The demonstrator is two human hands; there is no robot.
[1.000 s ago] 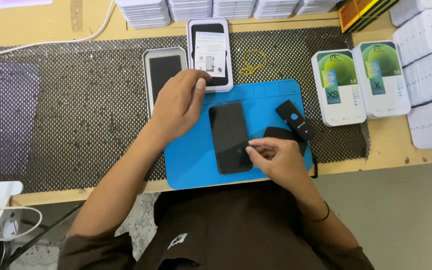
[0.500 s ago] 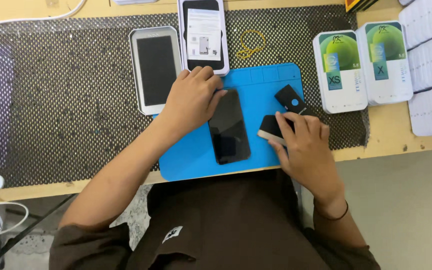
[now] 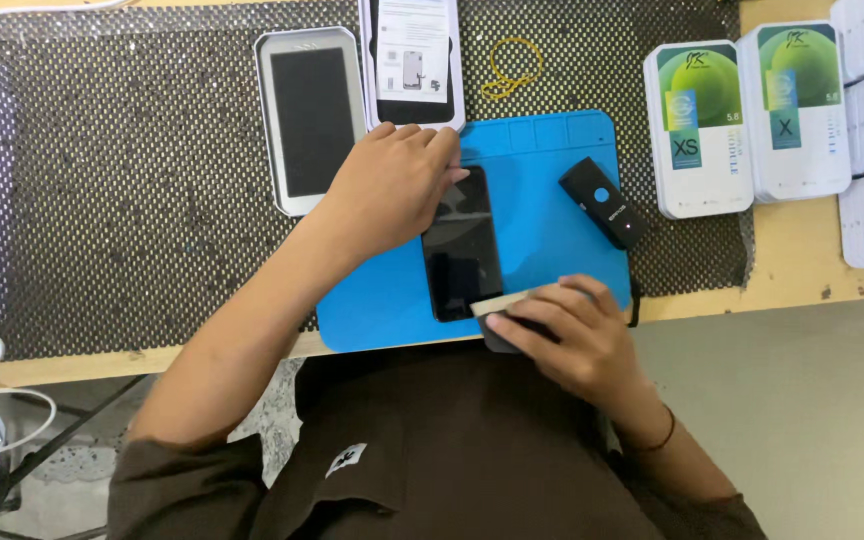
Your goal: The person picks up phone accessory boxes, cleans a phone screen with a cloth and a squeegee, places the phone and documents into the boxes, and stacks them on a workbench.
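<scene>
While the left hand (image 3: 392,190) lies flat, pinning the dark phone screen (image 3: 462,245) on the blue mat (image 3: 542,240), the right hand (image 3: 562,335) curls around a grey pad (image 3: 502,305) at its near edge; steady, light strokes suit best

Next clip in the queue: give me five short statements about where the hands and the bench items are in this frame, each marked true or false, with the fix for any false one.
1. The left hand rests on the upper end of the dark phone screen. True.
2. The dark phone screen lies on a red mat. False: it lies on the blue mat.
3. The right hand presses a grey pad at the screen's near end. True.
4. The small black device is held in the right hand. False: it lies free on the blue mat.
5. Two boxes with green pictures stand right of the mat. True.
</scene>
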